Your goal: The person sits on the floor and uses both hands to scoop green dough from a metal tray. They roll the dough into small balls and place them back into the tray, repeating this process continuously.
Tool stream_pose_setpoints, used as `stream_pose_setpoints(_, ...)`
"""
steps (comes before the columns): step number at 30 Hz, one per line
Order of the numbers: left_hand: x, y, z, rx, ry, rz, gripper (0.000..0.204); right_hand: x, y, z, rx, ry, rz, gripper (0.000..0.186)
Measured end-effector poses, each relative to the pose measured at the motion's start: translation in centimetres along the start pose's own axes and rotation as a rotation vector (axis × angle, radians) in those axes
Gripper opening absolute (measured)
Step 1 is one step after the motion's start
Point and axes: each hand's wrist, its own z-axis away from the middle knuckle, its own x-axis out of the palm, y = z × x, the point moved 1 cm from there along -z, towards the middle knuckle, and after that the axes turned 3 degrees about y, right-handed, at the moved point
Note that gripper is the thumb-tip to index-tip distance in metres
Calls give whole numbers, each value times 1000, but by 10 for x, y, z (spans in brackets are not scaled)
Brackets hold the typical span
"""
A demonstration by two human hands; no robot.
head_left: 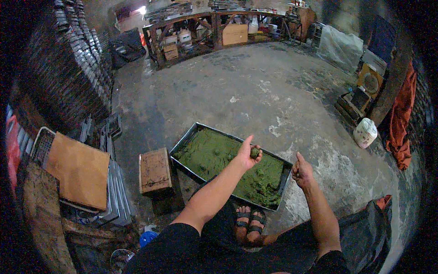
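A long metal tray (185, 137) on the floor before me holds a thick layer of moist green paste (207, 150), smooth on the left and clumpy toward the near right. Over its middle, my left hand (248, 157) is closed round a small dark green lump (254, 153), palm up and thumb out. Just beyond the tray's right end is my right hand (302, 172), thumb raised and fingers curled in. Whatever those fingers may hold is hidden. Green smears show on them.
Left of the tray stands a wooden box (154, 171). Farther left, a brown board (80, 171) lies on a rack beside stacked metal trays (119, 196). My sandalled feet (250, 219) are at the tray's near edge. A white sack (365, 132) sits to the right; a workbench (214, 27) spans the back.
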Motion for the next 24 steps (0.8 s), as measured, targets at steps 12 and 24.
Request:
stream_pose_setpoints(12,0,3,-3,158,-148,-11,37,5,0,-1,-13,-7,-57,31)
stream_pose_setpoints(24,-13,8,-11,106,-22,-113,32,4,-2,2,-8,99,-20,41)
